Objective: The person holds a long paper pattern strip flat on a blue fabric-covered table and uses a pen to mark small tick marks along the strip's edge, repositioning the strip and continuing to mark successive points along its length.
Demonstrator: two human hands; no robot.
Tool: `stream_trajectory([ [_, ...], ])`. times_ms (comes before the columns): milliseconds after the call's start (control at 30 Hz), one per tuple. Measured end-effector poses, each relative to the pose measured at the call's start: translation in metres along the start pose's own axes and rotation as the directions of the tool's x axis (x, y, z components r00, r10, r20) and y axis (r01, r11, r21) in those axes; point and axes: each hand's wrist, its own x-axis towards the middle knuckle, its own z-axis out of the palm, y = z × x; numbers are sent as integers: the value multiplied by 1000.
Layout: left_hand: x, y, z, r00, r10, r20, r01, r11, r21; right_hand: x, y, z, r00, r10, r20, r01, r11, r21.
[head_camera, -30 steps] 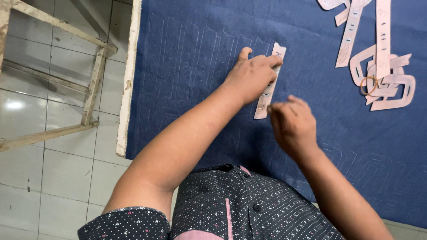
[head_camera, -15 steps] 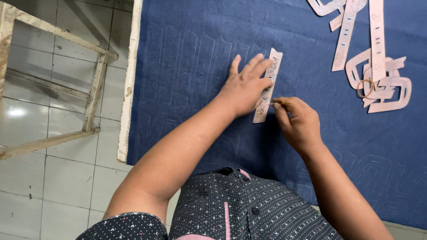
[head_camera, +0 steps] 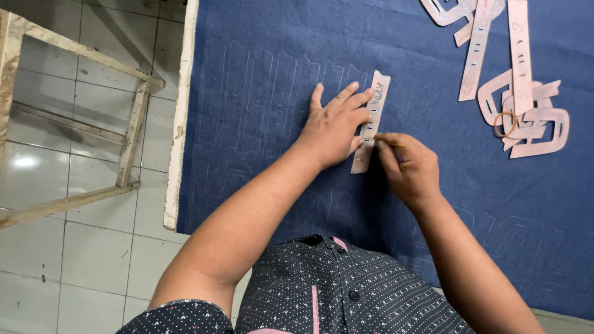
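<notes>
Now left hand lies flatter than half second ago, fingers spread, pinning long narrow pink card template strip against dark blue denim cloth. Right hand has closed in on strip's right edge, fingers pinched together near its lower half; anything held hidden. Strip barely shifted, so marking along its edge looks under way. Faint chalk outlines already cover cloth. No containers visible; spare pink card templates lie loose at far right, small ring on them.

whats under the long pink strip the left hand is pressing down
The pink strip lies flat on blue cloth marked with faint chalk outlines. The left hand covers part of it; what lies beneath the cloth is hidden.
</notes>
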Motion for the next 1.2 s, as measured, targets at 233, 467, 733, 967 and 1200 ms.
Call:
stream_trajectory([
  [233,1,-5,3,1000,3,-28,-4,999,-40,8,10,7,999,-16,-47,17,1000,21],
  [467,-1,-6,6,998,12,-61,-15,999,-52,15,17,8,993,43,-108,-39,998,40],
  [733,0,-5,6,1000,0,-21,-1,998,-60,26,19,6,985,134,-111,-118,984,136],
  [967,-1,-4,5,1000,29,-4,-29,999,-22,31,25,3,996,61,-70,-51,989,140],
  [1200,-12,2,2,994,96,56,-97,995,13,-12,41,-29,978,196,-64,-174,952,253],
])
